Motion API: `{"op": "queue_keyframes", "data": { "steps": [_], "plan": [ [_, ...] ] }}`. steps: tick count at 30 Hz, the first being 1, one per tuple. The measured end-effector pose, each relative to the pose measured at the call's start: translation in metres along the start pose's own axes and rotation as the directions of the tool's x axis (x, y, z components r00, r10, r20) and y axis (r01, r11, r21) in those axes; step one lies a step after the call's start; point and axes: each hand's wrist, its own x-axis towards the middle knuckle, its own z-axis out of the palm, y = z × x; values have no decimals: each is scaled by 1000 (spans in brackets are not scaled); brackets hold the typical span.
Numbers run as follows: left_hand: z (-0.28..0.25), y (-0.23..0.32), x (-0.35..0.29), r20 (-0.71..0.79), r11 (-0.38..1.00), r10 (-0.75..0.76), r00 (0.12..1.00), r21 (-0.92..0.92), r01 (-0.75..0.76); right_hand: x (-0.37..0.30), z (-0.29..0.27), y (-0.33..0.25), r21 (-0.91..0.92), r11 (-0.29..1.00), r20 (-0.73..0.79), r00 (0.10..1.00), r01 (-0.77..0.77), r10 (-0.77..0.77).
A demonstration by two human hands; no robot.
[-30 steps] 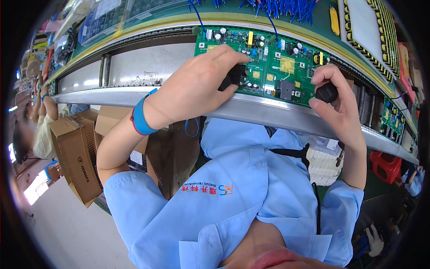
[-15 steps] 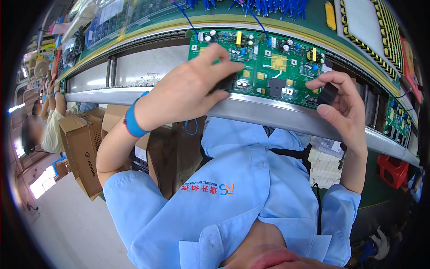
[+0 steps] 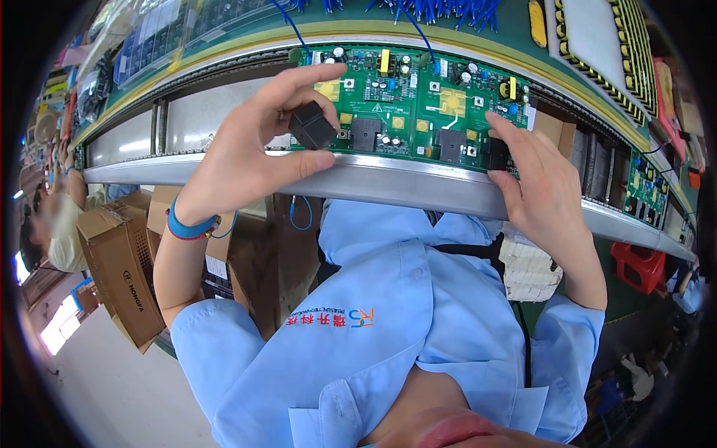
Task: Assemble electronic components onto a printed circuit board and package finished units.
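Observation:
A long green circuit board (image 3: 403,112) lies across the metal rail in front of me, fitted with capacitors, yellow transformers and small parts. My left hand (image 3: 261,134) is over its left end, curled around a black box-shaped relay (image 3: 312,125); its thumb and index finger are spread apart. My right hand (image 3: 541,179) is at the right end, thumb and fingers around another black relay (image 3: 495,154) against the board. Whether that one is seated cannot be seen. Between the hands, two black relays (image 3: 368,135) (image 3: 449,145) sit on the board near its front edge.
The metal rail (image 3: 403,175) runs along the near side of the conveyor. Blue wires (image 3: 448,11) and a white tray edged with black-and-yellow parts (image 3: 590,37) lie beyond. Another board (image 3: 647,187) is at right. Cardboard boxes (image 3: 123,261) and a red stool (image 3: 638,266) stand below.
My left hand has drawn back leftward from the board's middle, uncovering a relay there, and a relay now shows in its fingers. My right hand has lowered its relay onto the board's right end.

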Motion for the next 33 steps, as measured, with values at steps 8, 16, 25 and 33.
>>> {"op": "queue_keyframes", "data": {
  "steps": [8,16,25,33],
  "plan": [
    [-19,-12,-7,-27,997,-23,999,79,25,0,-4,1,51,994,55,994,-93,90],
    [-14,-11,-10,-73,905,98,992,422,-58,5,-6,2,-26,998,-8,998,61,-61],
    [-6,-16,-2,98,552,262,960,801,-232,2,-11,9,270,958,-85,988,-102,129],
    [-25,-16,-3,101,526,338,936,804,-276,19,-8,10,297,955,-88,995,-19,47]
  ]
}}
